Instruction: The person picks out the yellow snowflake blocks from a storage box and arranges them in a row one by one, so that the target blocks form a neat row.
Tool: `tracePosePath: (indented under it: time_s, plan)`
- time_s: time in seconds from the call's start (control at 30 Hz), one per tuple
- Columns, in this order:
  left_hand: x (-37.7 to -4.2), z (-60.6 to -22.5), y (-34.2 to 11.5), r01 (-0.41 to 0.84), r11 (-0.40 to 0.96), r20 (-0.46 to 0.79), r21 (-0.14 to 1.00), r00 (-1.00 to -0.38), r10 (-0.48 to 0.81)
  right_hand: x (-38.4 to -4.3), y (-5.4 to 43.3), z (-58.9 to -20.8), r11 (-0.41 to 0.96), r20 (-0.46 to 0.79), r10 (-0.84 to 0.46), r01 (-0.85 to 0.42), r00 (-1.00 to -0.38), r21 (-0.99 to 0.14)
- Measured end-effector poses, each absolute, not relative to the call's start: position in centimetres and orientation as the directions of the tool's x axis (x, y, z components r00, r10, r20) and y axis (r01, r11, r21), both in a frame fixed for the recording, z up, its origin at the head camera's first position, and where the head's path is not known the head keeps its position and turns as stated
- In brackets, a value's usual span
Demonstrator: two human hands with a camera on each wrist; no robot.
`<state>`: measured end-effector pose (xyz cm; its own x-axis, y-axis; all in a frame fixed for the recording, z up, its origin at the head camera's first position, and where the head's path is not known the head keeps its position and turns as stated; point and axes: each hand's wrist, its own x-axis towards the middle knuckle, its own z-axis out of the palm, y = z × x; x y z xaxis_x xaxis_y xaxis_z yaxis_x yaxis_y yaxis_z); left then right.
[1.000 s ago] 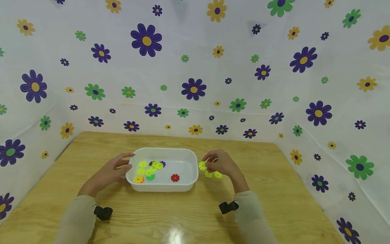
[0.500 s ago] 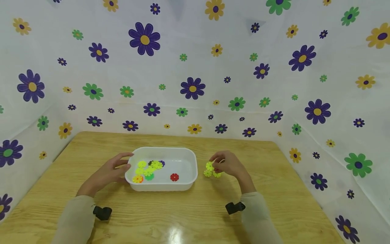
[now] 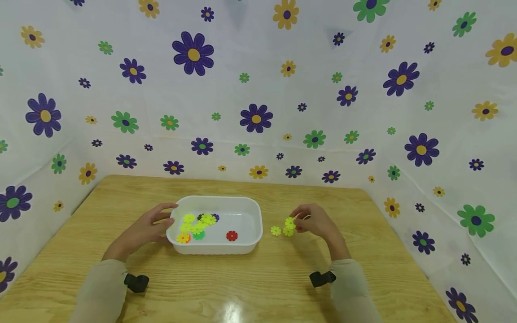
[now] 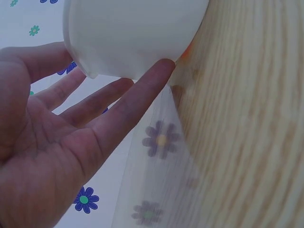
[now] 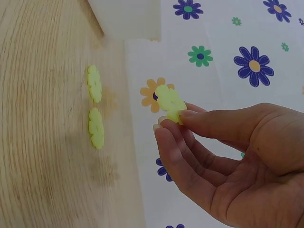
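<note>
My right hand (image 3: pixel 317 220) pinches a yellow flower-shaped plastic disc (image 5: pixel 171 102) between thumb and fingers, raised above the table. Two more such discs lie flat below it, a left one (image 3: pixel 275 231) and a right one (image 3: pixel 288 232). At the left end of a white rectangular tub (image 3: pixel 220 248), my left hand (image 3: pixel 143 229) rests with spread, mostly straight fingers touching its outer wall. Inside the tub, several yellow discs (image 3: pixel 188 219) overlap at the left with a green disc (image 3: pixel 199 235) and dark ones. A red disc (image 3: pixel 232 236) lies apart, toward the tub's right.
The tub and loose discs stand on a light wooden table (image 3: pixel 218 287). White cloth (image 3: pixel 226 89) printed with flowers rises behind the table and along both sides. A black wrist camera (image 3: pixel 137 282) sits on the left cuff, and another black camera (image 3: pixel 322 278) on the right.
My right hand has moved right, away from the tub's right edge, with the yellow disc still pinched. It now hovers by the right loose disc. The left hand and tub have stayed in place.
</note>
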<state>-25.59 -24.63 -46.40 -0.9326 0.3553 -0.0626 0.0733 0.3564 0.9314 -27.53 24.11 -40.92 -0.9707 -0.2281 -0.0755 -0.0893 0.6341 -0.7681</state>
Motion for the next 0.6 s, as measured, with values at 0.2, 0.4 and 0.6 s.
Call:
tracePosePath:
  time_s: [0.2, 0.4, 0.6]
  plan:
    - [-25.6, -46.4, -24.6, 0.076, 0.351, -0.059, 0.933, -0.931, 0.359, -27.5, 24.9, -41.3, 0.636, -0.089, -0.203, -0.063, -0.975, -0.769]
    - [-25.5, -46.4, -24.6, 0.068, 0.363, -0.069, 0.929, -0.934, 0.351, -27.5, 25.5, -41.5, 0.648, -0.089, -0.187, -0.055, -0.978, -0.760]
    - [-25.4, -46.2, -24.5, 0.073, 0.358, -0.064, 0.931, -0.933, 0.354, -27.3, 26.1, -41.3, 0.650, -0.096, -0.165, -0.035, -0.982, -0.759]
